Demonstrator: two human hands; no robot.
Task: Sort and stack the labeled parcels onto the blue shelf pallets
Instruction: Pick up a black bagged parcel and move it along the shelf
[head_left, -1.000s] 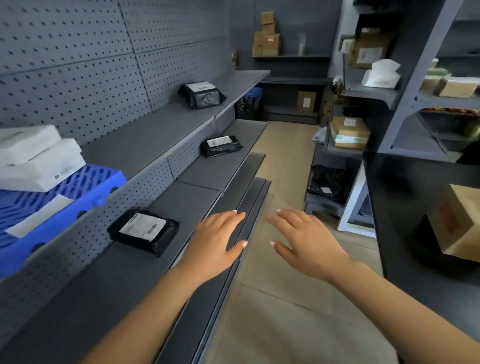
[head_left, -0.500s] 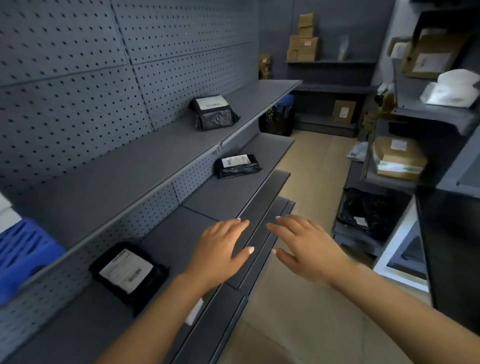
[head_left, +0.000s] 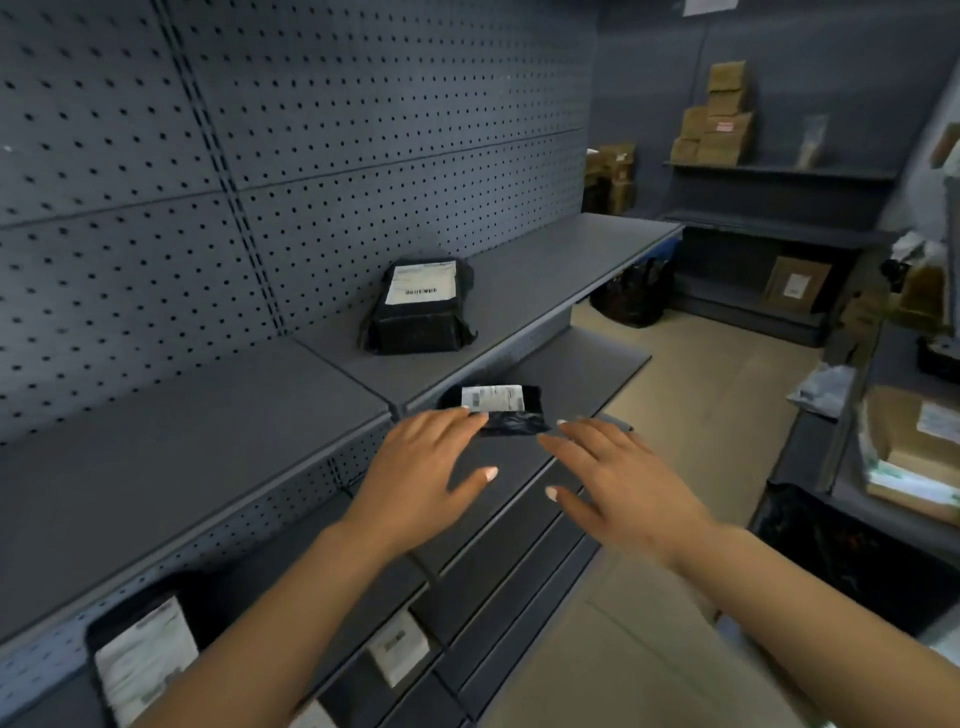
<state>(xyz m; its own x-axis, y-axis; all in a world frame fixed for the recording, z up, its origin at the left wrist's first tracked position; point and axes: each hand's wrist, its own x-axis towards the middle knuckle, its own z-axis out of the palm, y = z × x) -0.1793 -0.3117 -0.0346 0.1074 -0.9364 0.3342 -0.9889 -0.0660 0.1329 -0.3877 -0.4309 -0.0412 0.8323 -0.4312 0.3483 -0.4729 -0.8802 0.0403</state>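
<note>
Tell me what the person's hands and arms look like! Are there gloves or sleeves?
No gloves and no sleeves. The left hand and the right hand are bare, and the forearms are bare as far as the picture shows. I see no rings, watch or bracelet. The nails are a bit long and look painted a pale, whitish colour.

The left hand (head_left: 421, 467) and right hand (head_left: 618, 483) hover flat by a black parcel (head_left: 511, 415) on the lower shelf (head_left: 587, 369).

Dim, even indoor light, soft shadows under the grey metal shelves (head_left: 519, 291). Wide-angle lens bends the perforated grey back panels (head_left: 311, 130). Right edge smears with motion blur; white parcel labels look soft.
</note>
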